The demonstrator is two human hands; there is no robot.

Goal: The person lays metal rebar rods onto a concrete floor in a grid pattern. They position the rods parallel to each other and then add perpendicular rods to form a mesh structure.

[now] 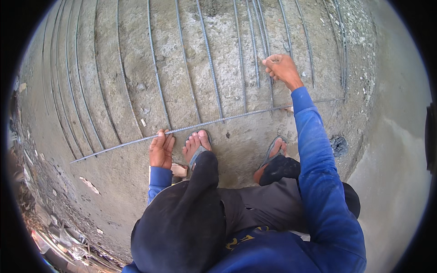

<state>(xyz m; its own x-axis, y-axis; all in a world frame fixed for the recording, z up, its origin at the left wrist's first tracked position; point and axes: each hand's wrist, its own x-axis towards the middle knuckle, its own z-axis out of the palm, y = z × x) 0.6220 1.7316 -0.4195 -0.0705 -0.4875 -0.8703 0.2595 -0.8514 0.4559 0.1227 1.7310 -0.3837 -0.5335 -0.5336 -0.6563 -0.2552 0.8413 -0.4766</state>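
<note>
fingertips of the left hand (161, 152) gripped the long rod (200, 124), which lay crosswise at or near the thin rods' (210, 63) lower ends. the right hand (283, 69) had fingers pinched together over others; on what, i couldn't tell. a careless left tug might have skewed the spacing.

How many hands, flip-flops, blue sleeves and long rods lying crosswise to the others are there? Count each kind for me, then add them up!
Hands: 2, the left hand and right hand
Flip-flops: 2, left flip-flop and right flip-flop
Blue sleeves: 2, left sleeve and right sleeve
Crosswise rod: 1
Total: 7
</note>
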